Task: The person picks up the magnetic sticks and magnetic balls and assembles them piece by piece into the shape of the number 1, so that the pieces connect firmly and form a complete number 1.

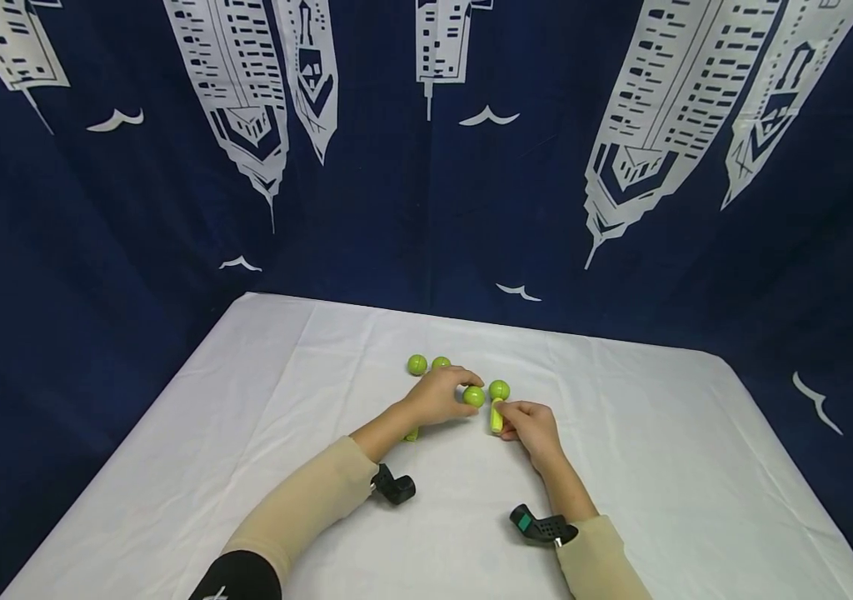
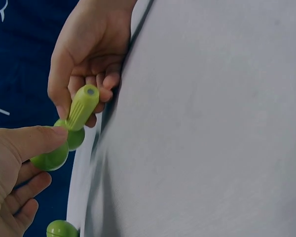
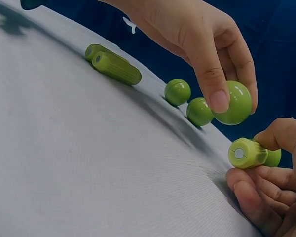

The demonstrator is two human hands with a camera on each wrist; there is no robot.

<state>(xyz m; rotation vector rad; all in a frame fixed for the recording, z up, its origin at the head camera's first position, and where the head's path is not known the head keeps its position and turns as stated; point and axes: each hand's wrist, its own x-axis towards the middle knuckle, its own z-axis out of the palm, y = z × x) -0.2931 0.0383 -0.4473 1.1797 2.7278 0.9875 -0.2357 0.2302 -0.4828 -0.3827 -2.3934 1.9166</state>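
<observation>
Cloth [image 1: 681,467], white and lightly creased, covers the table we look down on. Our left hand [image 1: 437,396] pinches a glossy green ball [image 1: 474,397], thumb on one side and fingers on the other, so the grip is only as wide as the ball itself. Our right hand [image 1: 533,427] holds a ribbed yellow-green rod [image 1: 497,417] in a narrow pinch near its side, and we see a pale disc [image 3: 239,153] set in the rod's near end. At the rod's far end sits an end ball [image 1: 499,389] (whether joined or merely touching, we cannot tell). The pinched ball is just beside that end ball, to its left in the head view.

Two loose balls [image 1: 416,364] lie near each other on the cloth, beyond our left hand, and one is partly covered by it. Two lying rods [image 3: 117,68] rest side by side on the cloth; our left forearm hides most of them from the head camera, but we make them out plainly from the right wrist.

We wear beige sleeves [image 1: 314,492], and a black wrist camera [image 1: 394,485] is strapped at the left cuff, its twin [image 1: 542,528] (this one with a green patch) at the right. Behind the table we face a navy curtain [image 1: 426,208] printed with white buildings, their spires pointing downward, and small bird shapes.
</observation>
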